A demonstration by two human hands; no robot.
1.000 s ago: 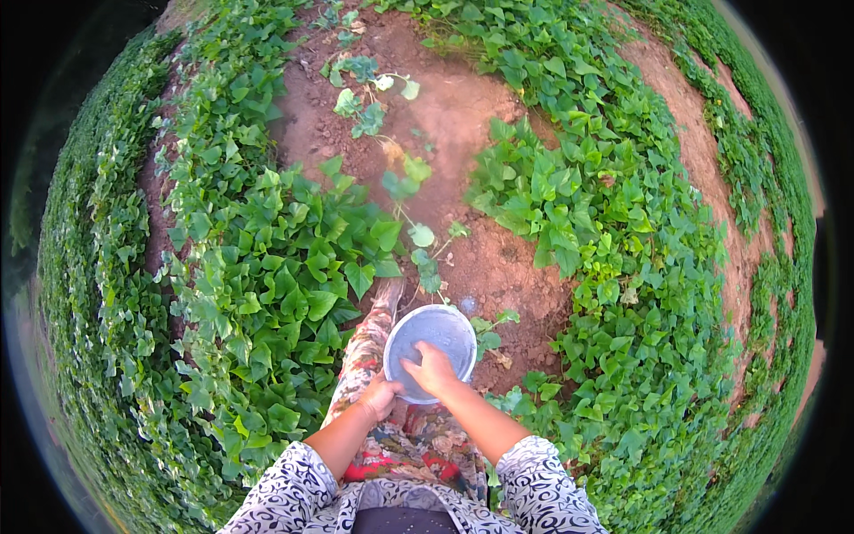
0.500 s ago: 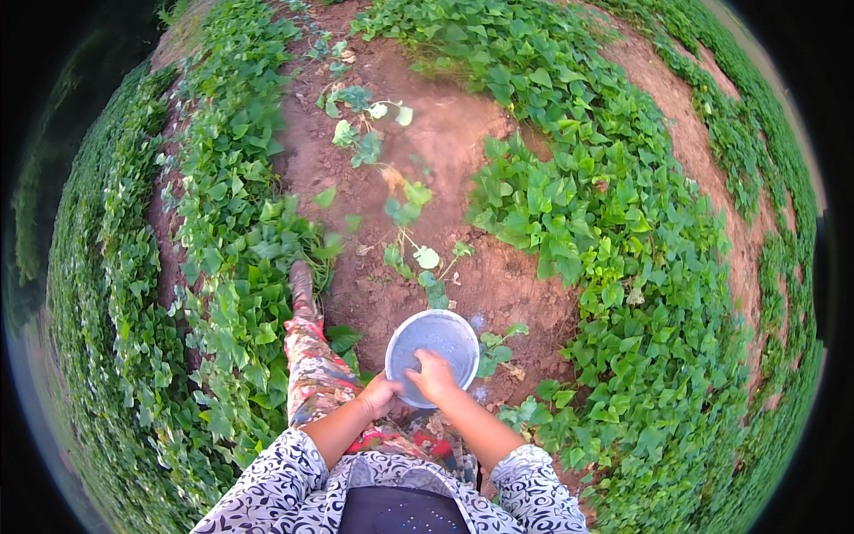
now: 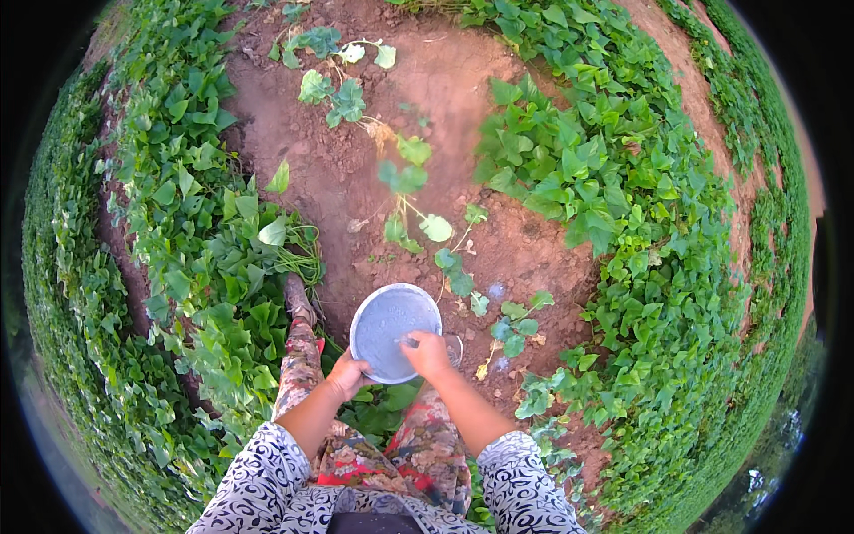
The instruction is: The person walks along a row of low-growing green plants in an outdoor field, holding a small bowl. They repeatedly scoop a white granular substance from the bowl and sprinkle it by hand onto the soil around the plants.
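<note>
A round grey-white bucket (image 3: pixel 391 307) is held in front of my legs, its mouth facing up. The inside looks pale blue-grey; whether that is a fine load or the bare bottom I cannot tell. My left hand (image 3: pixel 348 375) grips its rim at the near left, with the thumb over the edge. Over the near right part of the mouth is my right hand (image 3: pixel 428 354), its fingers drawn together above the inside. Anything between those fingers is hidden.
I stand among rows of green leafy vines, with a thick row (image 3: pixel 200 276) at left and another (image 3: pixel 640 240) at right. Reddish bare soil (image 3: pixel 427 80) lies between them. A thin creeping plant (image 3: pixel 347 100) with broad leaves trails along it. My left shoe (image 3: pixel 297 294) touches the left row.
The bucket and both hands have shifted left and slightly up in the picture. My right hand has drawn from the bucket's middle toward its right rim. The view of the ground has moved too.
</note>
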